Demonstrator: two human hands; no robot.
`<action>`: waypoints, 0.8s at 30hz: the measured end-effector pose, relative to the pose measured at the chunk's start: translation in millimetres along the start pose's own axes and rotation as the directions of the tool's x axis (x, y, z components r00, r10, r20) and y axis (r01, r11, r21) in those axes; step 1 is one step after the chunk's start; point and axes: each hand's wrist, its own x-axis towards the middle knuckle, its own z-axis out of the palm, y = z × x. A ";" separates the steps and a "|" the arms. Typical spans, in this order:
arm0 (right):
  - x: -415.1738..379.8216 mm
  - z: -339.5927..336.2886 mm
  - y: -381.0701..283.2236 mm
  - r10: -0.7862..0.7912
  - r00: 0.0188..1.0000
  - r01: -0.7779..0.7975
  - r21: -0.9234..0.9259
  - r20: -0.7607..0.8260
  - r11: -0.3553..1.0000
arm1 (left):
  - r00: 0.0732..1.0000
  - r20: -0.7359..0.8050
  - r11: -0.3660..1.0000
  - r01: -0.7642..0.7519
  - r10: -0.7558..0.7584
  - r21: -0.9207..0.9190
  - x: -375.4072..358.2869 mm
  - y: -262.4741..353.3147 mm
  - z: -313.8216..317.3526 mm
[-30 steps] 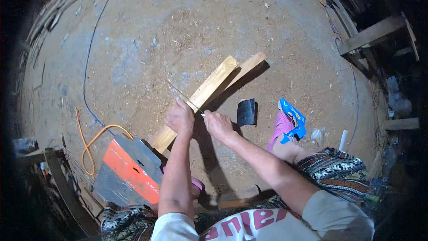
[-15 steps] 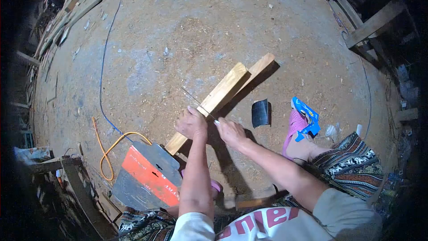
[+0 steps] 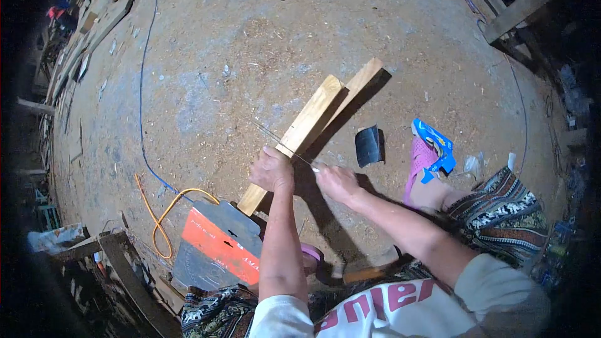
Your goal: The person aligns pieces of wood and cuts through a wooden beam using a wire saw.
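A squared length of pale wood (image 3: 315, 111) lies slanting on the ground in front of me, resting against a second wooden piece (image 3: 360, 83) that sticks out beyond it. My left hand (image 3: 273, 169) is closed around the near part of the upper wood, thumb on top. My right hand (image 3: 338, 183) grips a long, thin tool (image 3: 269, 132) by a pale end. Its narrow shaft crosses the top of the wood just beyond my left thumb; whether it is a file or a slim saw cannot be made out.
Near my left arm lies an orange and grey saw blade sleeve (image 3: 219, 241) beside a yellow cord (image 3: 160, 228) and blue cable (image 3: 143, 100). A curved black piece (image 3: 370, 146) and blue packaging (image 3: 438, 150) over a pink shoe (image 3: 421, 156) are to the right. Planks (image 3: 106, 25) line the far left.
My right hand has drawn slightly back to the right, away from the wood, pulling the thin tool across it. My left hand keeps its hold. The view has shifted a little.
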 end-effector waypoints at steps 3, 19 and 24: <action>-49.0 -11.7 12.0 0.048 0.997 -0.047 -0.019 0.065 0.999 | 1.000 -0.031 1.000 -0.005 0.005 -0.023 -0.3 -1.8 3.4; 1.9 14.6 -9.2 0.062 0.995 -0.056 0.077 -0.079 0.995 | 1.000 -0.016 0.999 -0.026 0.027 0.027 -7.0 -3.0 2.1; 39.3 12.1 -24.3 0.002 0.995 0.002 0.041 -0.104 0.999 | 0.999 0.022 0.999 0.024 -0.025 0.044 -1.5 0.4 -1.5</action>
